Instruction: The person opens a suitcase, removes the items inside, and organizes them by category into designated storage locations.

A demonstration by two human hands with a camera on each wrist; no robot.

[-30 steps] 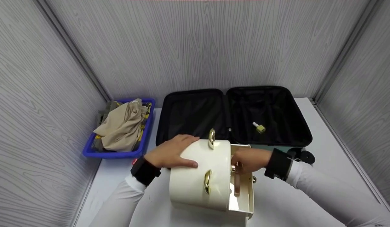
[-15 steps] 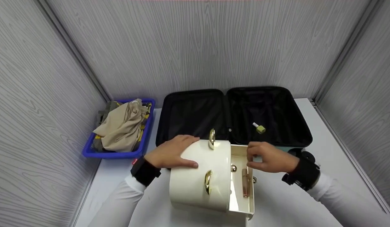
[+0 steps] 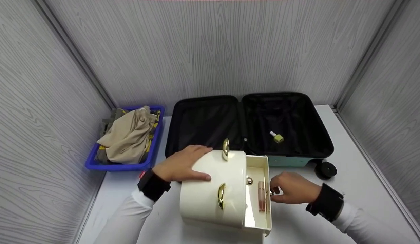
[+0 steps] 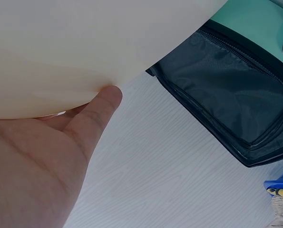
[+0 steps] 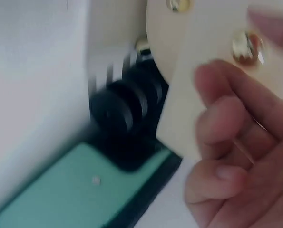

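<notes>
White long sleeves (image 3: 128,211) end in black wrist straps (image 3: 153,184) above bare hands.

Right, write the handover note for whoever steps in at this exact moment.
Left hand: flat on top of the cream box, steadying it.
Right hand: fingers at the gold knob on the front of the pulled-out drawer; whether they pinch it is unclear.
A pink tube lies in the drawer. A small yellow-green bottle lies in the right half of the open suitcase. Clothes sit in the blue bin.
Done: one bottle packed, it seems.
Left: probably the tube, perhaps the clothes.
</notes>
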